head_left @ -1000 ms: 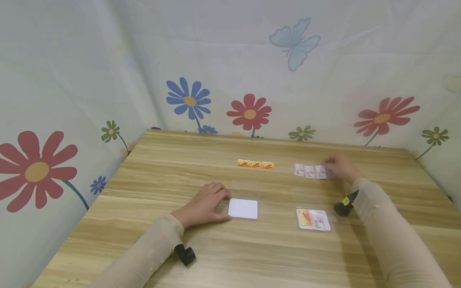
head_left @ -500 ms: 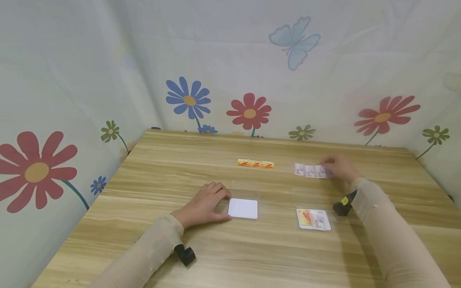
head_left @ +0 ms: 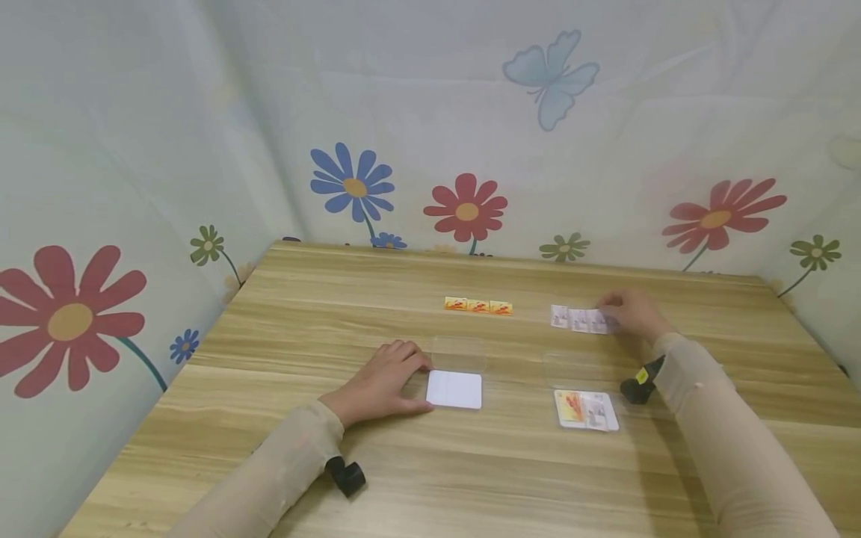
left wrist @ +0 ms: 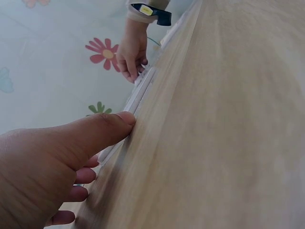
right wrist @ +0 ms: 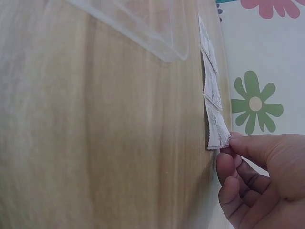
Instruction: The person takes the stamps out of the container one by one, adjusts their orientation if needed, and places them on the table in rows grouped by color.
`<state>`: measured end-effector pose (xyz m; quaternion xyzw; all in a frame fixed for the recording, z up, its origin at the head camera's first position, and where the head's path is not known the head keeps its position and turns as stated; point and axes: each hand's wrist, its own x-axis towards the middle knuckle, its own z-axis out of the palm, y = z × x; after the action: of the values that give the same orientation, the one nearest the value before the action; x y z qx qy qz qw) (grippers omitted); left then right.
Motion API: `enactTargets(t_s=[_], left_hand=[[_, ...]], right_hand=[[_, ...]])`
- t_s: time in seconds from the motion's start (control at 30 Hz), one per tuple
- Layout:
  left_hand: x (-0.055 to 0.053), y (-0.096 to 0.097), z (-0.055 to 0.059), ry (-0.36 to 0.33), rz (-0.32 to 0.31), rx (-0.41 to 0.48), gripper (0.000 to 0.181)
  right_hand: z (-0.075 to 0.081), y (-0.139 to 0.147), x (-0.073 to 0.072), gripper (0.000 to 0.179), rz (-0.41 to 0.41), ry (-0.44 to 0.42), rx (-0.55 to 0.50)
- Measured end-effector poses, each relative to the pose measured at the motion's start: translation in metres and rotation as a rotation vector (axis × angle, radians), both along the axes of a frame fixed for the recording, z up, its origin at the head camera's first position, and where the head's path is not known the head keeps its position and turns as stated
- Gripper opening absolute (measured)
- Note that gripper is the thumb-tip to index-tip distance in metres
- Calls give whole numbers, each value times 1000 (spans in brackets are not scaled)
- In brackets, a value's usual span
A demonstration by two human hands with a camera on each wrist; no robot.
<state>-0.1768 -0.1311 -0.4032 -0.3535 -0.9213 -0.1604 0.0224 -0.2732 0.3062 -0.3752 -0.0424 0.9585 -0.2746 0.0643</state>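
The right hand (head_left: 632,312) has its thumb and first finger nipped together on the corner of a small flat white packet with zigzag edges (right wrist: 218,131); its other fingers curl in. This packet is the end one in a row of three near the desk (head_left: 323,299)'s far edge, closest to the right far corner. The step now looks like getting hold of it; picking it up calls for a light pinch and a small lift, as it seems thin and bendy.

The left hand (head_left: 386,377), thumb and fingers spread wide, holds the left side of a hard clear plastic box with a white bottom (head_left: 454,390). A matching box (head_left: 611,412), towards the right edge, has two packets inside. Three shiny yellow-and-red packets (head_left: 478,306) lie along the far edge.
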Motion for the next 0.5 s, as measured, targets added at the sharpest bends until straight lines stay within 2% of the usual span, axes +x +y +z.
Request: enactTargets(t_s=[0.5], left_hand=[[-2, 0, -3, 2, -1, 5, 52]], right_hand=[[-3, 1, 0, 26, -11, 6, 13]])
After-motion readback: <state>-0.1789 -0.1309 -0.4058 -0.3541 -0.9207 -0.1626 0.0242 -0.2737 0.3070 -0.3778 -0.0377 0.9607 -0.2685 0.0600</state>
